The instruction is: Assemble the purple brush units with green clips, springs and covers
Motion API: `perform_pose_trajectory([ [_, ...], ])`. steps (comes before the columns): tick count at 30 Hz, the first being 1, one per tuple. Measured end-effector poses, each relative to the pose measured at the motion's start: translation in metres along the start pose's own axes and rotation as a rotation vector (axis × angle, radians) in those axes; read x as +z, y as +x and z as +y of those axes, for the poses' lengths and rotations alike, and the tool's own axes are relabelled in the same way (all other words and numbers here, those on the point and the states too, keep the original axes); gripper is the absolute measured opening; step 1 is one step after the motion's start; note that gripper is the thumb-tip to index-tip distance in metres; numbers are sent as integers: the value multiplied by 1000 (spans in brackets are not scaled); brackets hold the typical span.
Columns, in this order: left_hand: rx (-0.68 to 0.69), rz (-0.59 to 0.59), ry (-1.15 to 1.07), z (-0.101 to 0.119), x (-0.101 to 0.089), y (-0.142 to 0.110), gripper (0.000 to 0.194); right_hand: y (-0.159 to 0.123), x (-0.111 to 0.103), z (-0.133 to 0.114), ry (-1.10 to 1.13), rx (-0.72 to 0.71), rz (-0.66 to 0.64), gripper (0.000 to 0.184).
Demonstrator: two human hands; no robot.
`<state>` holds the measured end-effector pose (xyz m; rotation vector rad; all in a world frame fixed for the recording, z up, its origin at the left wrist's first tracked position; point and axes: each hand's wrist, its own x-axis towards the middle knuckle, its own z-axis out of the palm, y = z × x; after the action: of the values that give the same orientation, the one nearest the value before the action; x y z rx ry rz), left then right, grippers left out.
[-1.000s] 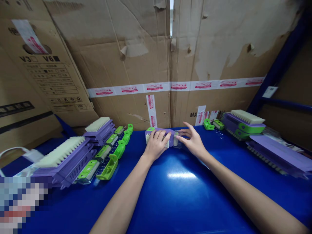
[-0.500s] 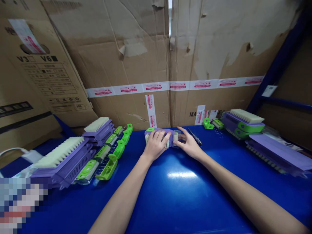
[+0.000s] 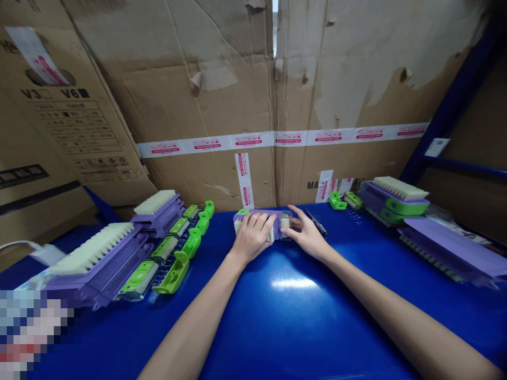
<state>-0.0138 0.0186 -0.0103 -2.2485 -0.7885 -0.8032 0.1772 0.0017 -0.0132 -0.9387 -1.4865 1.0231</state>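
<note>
Left hand (image 3: 252, 235) clamped over your purple brush (image 3: 277, 224), far centre, right hand (image 3: 311, 237) closed round its clear end piece (image 3: 285, 215); green end (image 3: 243, 212) looks on at left, can't tell if clear one's seated, green caps (image 3: 173, 273) lie loose left.

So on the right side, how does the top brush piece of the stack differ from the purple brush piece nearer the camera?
The top piece has its bristles up; the nearer piece has its bristles down, flat back up. The top piece shows green at its end; the nearer piece shows none. Both: purple body, pale bristles.
</note>
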Motion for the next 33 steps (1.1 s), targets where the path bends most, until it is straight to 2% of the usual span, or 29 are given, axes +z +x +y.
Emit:
perform_pose_trajectory([
  [9,-12,57,61,5,-1,2,50,-1,5,1,-90,-65,62,74],
  [12,-8,23,27,6,-1,2,52,-1,3,0,-23,-27,10,78],
  [15,7,-16,5,6,0,2,53,0,2,0,-47,-7,-7,76],
  [20,0,10,24,8,1,4,53,1,2,0,-83,-38,42,70],
  [24,11,-33,37,11,-1,6,56,3,1,2,-96,-4,85,69],
  [33,-127,-68,52,12,-3,7,67,5,0,6,34,82,167,72],
])
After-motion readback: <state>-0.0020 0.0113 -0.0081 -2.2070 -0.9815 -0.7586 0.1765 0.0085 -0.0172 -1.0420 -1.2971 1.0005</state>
